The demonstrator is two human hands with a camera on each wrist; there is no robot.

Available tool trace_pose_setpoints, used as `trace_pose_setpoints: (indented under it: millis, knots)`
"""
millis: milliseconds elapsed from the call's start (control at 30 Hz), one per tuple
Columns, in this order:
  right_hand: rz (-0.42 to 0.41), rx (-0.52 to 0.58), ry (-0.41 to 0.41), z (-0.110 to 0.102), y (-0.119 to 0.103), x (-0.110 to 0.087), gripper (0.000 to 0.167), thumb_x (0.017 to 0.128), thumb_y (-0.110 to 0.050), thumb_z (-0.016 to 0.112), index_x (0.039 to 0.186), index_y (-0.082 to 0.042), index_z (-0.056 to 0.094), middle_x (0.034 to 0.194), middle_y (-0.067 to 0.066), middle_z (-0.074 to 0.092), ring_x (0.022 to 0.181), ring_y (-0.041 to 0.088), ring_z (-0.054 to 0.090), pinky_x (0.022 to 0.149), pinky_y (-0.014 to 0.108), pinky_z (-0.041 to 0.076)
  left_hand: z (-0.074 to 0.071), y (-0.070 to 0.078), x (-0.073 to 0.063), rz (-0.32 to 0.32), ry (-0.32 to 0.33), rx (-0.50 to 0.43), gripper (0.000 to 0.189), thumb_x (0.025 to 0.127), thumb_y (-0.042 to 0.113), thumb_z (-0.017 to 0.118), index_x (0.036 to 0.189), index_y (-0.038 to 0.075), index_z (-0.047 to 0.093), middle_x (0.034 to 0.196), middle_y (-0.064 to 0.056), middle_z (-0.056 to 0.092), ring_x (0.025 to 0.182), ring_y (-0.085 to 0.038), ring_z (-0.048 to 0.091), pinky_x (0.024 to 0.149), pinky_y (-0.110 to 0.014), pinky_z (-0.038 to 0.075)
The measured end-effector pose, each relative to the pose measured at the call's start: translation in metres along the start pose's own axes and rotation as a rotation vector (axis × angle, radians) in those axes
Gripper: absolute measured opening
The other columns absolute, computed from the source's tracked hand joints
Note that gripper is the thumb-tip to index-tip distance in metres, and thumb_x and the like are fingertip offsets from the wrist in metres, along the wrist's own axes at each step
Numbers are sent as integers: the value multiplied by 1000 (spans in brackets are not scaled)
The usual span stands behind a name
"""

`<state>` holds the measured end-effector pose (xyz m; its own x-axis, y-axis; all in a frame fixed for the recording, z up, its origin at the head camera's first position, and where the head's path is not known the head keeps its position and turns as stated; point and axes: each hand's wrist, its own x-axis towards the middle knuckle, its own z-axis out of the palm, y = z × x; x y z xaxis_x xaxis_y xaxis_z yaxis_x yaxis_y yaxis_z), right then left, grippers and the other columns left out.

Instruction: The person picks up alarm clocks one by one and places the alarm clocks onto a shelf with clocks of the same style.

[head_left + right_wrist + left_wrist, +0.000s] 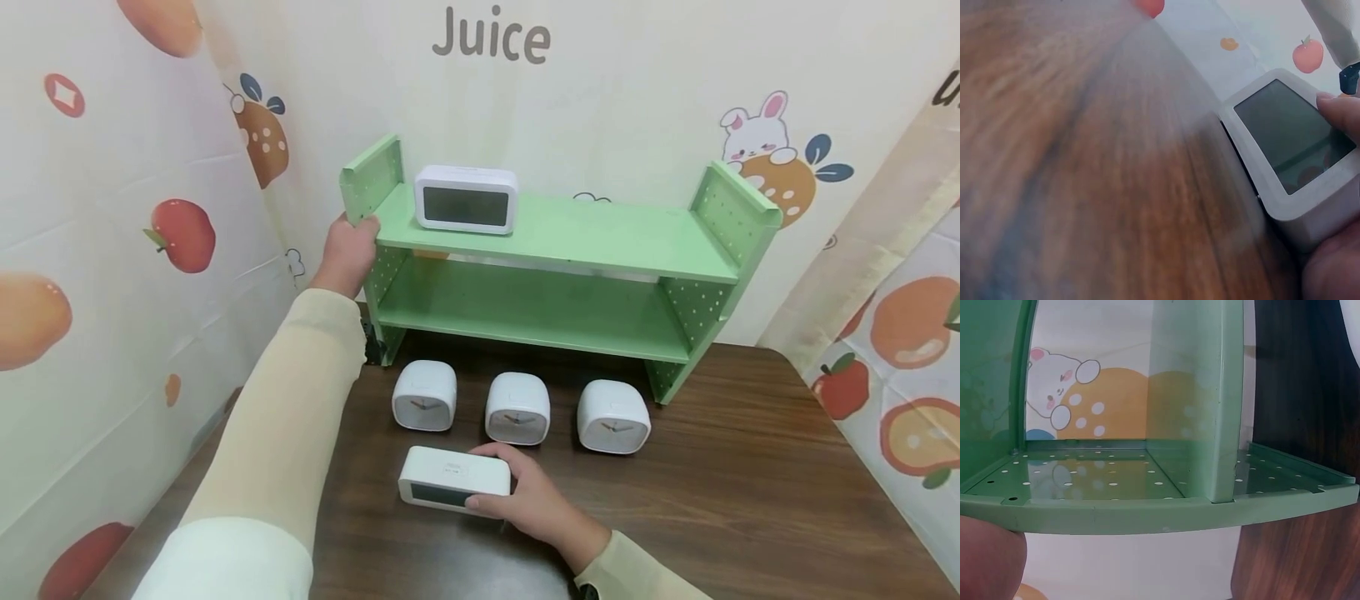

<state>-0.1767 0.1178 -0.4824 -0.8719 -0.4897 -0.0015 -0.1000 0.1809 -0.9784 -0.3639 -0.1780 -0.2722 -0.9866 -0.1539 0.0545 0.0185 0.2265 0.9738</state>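
My left hand [351, 254] grips the left side panel of a green two-tier shelf [600, 237]. Part of that hand [991, 559] shows below the panel's edge in the left wrist view; its other fingers are hidden. With fingers behind and thumb on the front, my right hand [536, 500] holds the right end of a white digital clock [453, 471] low over the wooden table. The clock's dark screen [1291, 134] fills the right side of the right wrist view. A second white digital clock [467, 200] stands on the upper tier at the left.
Three small white analog clocks stand in a row before the shelf: a left one [424, 396], a middle one [517, 408] and a right one [613, 417]. Fruit-printed curtains [615, 100] hang behind and beside the dark wooden table [750, 483].
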Motion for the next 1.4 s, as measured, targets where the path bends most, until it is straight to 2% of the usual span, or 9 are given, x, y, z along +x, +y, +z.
trace_pose_setpoints:
  millis: [533,867,1400]
  knots:
    - [-24,-15,4,-2,1,2,54,81,-18,90,129,-20,65,119,3,67,103,23,64,87,32,53,-1,0,0,-3,1,-12,54,110,42,35,162,24,31,157,-3,44,141,-23,42,119,-54,30]
    - [-40,-15,24,-2,1,-1,51,84,-16,87,128,-12,63,122,6,64,105,21,61,90,29,50,2,1,1,14,-3,-1,55,111,40,34,162,22,30,154,-6,46,137,-23,46,117,-50,34]
    - [-89,66,-28,-3,-3,-5,47,84,-6,84,126,-5,62,117,10,67,102,20,65,88,29,54,1,3,-4,16,-2,5,55,111,40,33,162,21,30,155,-6,46,139,-23,44,118,-52,31]
